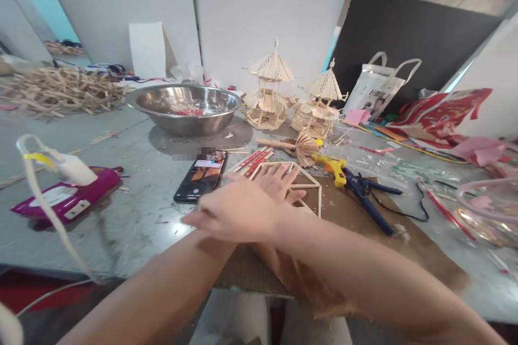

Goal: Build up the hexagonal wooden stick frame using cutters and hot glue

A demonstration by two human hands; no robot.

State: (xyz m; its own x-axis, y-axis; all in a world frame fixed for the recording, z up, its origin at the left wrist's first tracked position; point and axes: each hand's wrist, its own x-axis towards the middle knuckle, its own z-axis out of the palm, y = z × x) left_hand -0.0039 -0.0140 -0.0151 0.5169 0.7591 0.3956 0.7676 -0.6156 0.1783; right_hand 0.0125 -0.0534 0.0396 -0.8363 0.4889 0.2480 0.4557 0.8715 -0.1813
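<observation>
My forearms cross, the right one over the left. My left hand (275, 179) lies with fingers spread on a flat frame of thin wooden sticks (320, 199), which rests on brown paper (356, 226). Over my left wrist hangs my right hand (234, 209), blurred, near the lower end of a black phone (201, 177); whether its fingers hold anything is hidden. Red-and-white packets of sticks (254, 160) lie just behind the frame. A yellow and blue glue gun (338, 171) is on the right of it, beside blue pliers (368, 202).
A steel bowl (186, 118) stands behind the phone. Two stick pagodas (269, 102) are at the back, near a white bag (376, 89). At left are a purple power strip (99, 186) with a white cable and a stick pile (60, 91).
</observation>
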